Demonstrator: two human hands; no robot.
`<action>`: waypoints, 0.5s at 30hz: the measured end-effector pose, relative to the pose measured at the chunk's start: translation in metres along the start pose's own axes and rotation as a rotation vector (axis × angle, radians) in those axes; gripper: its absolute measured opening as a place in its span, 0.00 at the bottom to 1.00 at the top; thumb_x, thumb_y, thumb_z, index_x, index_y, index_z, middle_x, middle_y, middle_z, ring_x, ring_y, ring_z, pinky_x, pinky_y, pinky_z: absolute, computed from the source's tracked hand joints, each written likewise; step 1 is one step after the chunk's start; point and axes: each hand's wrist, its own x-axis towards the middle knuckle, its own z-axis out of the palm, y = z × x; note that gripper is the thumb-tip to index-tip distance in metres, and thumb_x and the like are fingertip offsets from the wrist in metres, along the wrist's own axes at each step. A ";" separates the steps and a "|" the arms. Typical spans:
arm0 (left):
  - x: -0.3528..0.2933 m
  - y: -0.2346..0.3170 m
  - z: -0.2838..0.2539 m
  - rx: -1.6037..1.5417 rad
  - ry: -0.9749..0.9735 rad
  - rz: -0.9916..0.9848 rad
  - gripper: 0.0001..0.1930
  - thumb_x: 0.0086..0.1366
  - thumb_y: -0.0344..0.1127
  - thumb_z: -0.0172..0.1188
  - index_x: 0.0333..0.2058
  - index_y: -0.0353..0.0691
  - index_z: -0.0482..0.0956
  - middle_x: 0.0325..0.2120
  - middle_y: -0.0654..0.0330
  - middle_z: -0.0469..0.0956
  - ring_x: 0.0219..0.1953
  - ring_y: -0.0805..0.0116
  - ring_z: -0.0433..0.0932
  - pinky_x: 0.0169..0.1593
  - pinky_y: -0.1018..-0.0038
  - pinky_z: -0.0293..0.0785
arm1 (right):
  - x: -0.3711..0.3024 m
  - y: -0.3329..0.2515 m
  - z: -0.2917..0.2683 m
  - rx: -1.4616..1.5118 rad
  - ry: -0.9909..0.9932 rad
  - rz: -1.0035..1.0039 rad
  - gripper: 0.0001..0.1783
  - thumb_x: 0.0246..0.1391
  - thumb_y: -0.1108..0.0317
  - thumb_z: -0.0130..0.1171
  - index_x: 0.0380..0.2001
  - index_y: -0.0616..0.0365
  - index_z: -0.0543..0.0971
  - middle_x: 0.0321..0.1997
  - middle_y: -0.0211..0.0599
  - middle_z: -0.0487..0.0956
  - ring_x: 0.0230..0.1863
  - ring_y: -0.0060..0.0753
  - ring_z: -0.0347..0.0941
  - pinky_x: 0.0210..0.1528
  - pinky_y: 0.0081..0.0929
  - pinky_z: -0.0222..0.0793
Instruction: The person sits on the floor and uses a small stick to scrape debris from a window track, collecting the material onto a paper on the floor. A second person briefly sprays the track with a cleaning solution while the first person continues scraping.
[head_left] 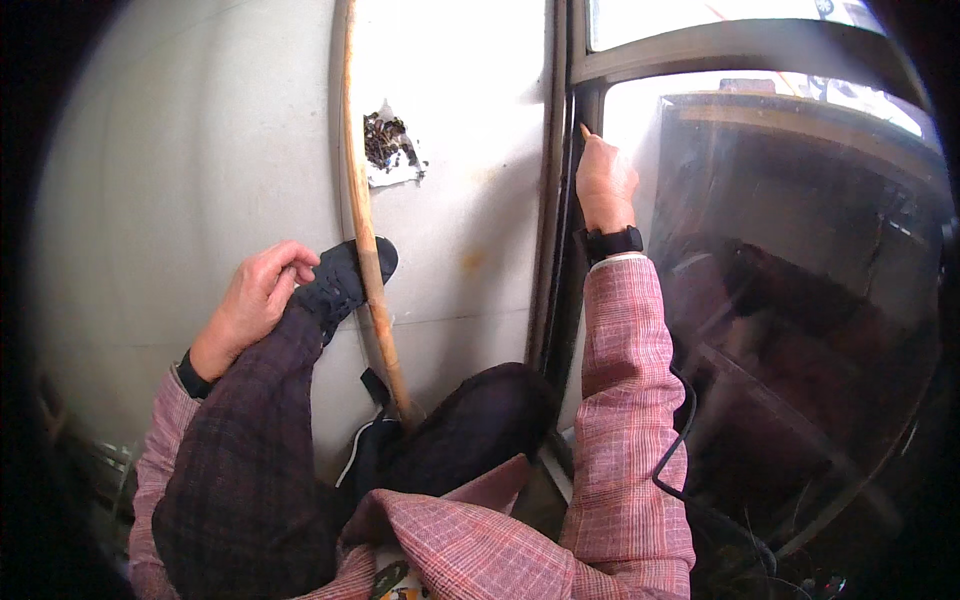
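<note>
In the head view, the person's right hand [606, 185] is at the upper right, against the dark window frame [558, 260], which stands upright along the right side of the pale floor [460, 330]. Its fingers are folded, and a small light tip points toward the frame; I cannot tell whether this is a finger or a thing being held. The left hand [262, 295] is released, with loosely bent fingers, beside the ankle and near the dark shoe [335, 278].

A long wooden pole [355, 150] lies between the two hands, from the upper edge down to between the legs, and it covers a part of this shoe. Just beside the pole is a white sheet [400, 176] with dark debris [383, 140] on it. Right of the frame, a glass pane [780, 250] shows dark, unclear shapes. A black cable [692, 405] passes along the checked right sleeve [630, 400], close to the elbow. The right wrist wears a black band [613, 242].

About writing: under the jacket a printed garment [395, 578] is partly visible, but its print is too small to read.
</note>
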 end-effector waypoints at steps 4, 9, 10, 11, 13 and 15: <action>-0.003 -0.004 0.001 -0.029 0.006 -0.015 0.12 0.61 0.17 0.45 0.39 0.33 0.75 0.28 0.55 0.76 0.32 0.65 0.78 0.40 0.72 0.75 | -0.052 0.033 0.042 0.222 0.274 -0.194 0.21 0.63 0.72 0.43 0.57 0.50 0.75 0.38 0.55 0.80 0.38 0.54 0.79 0.42 0.45 0.76; -0.005 -0.004 0.002 -0.082 0.029 -0.021 0.12 0.61 0.16 0.45 0.39 0.32 0.74 0.28 0.55 0.76 0.32 0.65 0.78 0.41 0.72 0.75 | -0.155 0.049 0.047 0.077 -0.099 0.000 0.36 0.57 0.81 0.44 0.65 0.31 0.66 0.36 0.54 0.78 0.37 0.57 0.79 0.40 0.50 0.77; -0.005 -0.004 0.002 -0.073 0.032 -0.018 0.12 0.61 0.16 0.45 0.39 0.32 0.74 0.28 0.55 0.76 0.32 0.65 0.78 0.41 0.72 0.75 | -0.163 0.052 0.045 0.050 -0.169 0.028 0.36 0.57 0.82 0.44 0.64 0.32 0.68 0.37 0.54 0.78 0.37 0.57 0.79 0.40 0.49 0.76; -0.005 -0.004 0.002 -0.062 0.026 -0.015 0.12 0.61 0.16 0.45 0.39 0.32 0.74 0.28 0.55 0.76 0.32 0.65 0.78 0.41 0.72 0.75 | -0.168 0.053 0.041 0.028 -0.243 0.064 0.35 0.56 0.82 0.44 0.63 0.32 0.70 0.37 0.54 0.78 0.37 0.57 0.79 0.41 0.49 0.76; -0.005 -0.004 0.002 -0.052 0.020 -0.016 0.12 0.60 0.16 0.45 0.39 0.32 0.74 0.28 0.55 0.76 0.33 0.65 0.79 0.41 0.72 0.75 | -0.154 0.054 0.032 0.063 -0.131 -0.019 0.33 0.55 0.82 0.45 0.61 0.36 0.72 0.37 0.52 0.78 0.38 0.57 0.79 0.41 0.49 0.76; -0.006 -0.002 0.003 -0.031 0.010 -0.018 0.12 0.60 0.16 0.46 0.39 0.32 0.74 0.28 0.55 0.77 0.33 0.65 0.79 0.41 0.72 0.75 | -0.120 0.045 0.024 0.109 0.006 -0.061 0.30 0.56 0.80 0.45 0.59 0.40 0.74 0.37 0.52 0.79 0.38 0.57 0.79 0.42 0.47 0.76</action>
